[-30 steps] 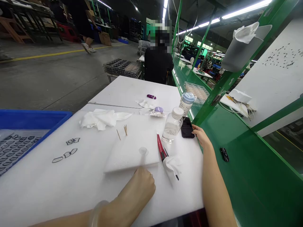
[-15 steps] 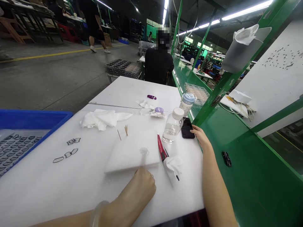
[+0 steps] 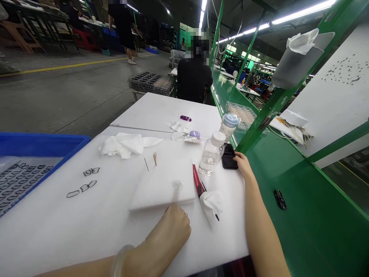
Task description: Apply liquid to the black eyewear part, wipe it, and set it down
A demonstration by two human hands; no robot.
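1. The left hand (image 3: pixel 173 227) lies low over the surface (image 3: pixel 86 238), its fingers curled under in a loose fist; I cannot tell whether they pinch anything.
2. Just beyond those fingers sits a white foam slab (image 3: pixel 161 192).
3. The right hand (image 3: pixel 242 164) is at a flat black device (image 3: pixel 229 159), its fingers touching the right edge; I cannot tell whether they pinch it.
4. To the left of the right fingers, beside the device, stands a clear bottle (image 3: pixel 210 158).
5. Between both hands' fingers lies a red tool (image 3: pixel 197 179), a crumpled tissue (image 3: pixel 211 202) at its near end.
6. Farther beyond the left fingers, thin wooden sticks (image 3: pixel 155 159) stand up near the slab's far side; dark outlined pieces (image 3: pixel 84 188) lie farther left.
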